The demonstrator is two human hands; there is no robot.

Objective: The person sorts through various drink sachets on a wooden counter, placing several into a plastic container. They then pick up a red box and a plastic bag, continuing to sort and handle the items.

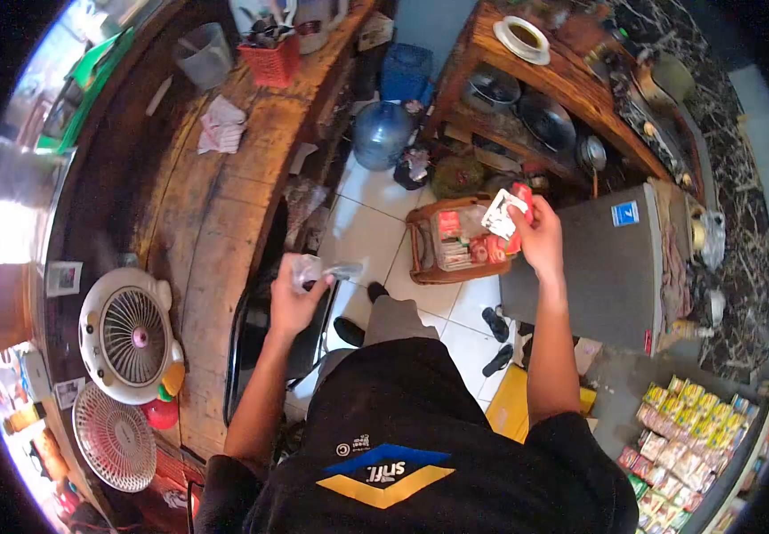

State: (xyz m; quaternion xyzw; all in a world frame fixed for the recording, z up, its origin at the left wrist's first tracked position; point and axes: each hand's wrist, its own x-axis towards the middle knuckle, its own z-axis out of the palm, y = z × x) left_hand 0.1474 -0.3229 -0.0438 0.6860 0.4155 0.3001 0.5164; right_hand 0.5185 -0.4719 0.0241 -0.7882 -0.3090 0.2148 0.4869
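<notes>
My left hand (293, 303) is closed on a crumpled clear plastic bag (310, 270), held out over the floor beside the wooden table. In my right hand (540, 238) are red-and-white packets (502, 214), pinched between thumb and fingers. Just below and left of that hand, a brown basket (418, 245) stands on the tiles. Several red and white packets (460, 254) and some clear plastic lie in it. What is printed on the held packets is too small to read.
A long wooden table (224, 214) runs along the left, with a fan (135, 334), a red basket of utensils (270, 60) and a cloth (221, 125). A blue water jug (382, 135) stands ahead. On the right are a grey fridge (580, 276), wooden shelf (571, 62) and stacked packets (691, 436).
</notes>
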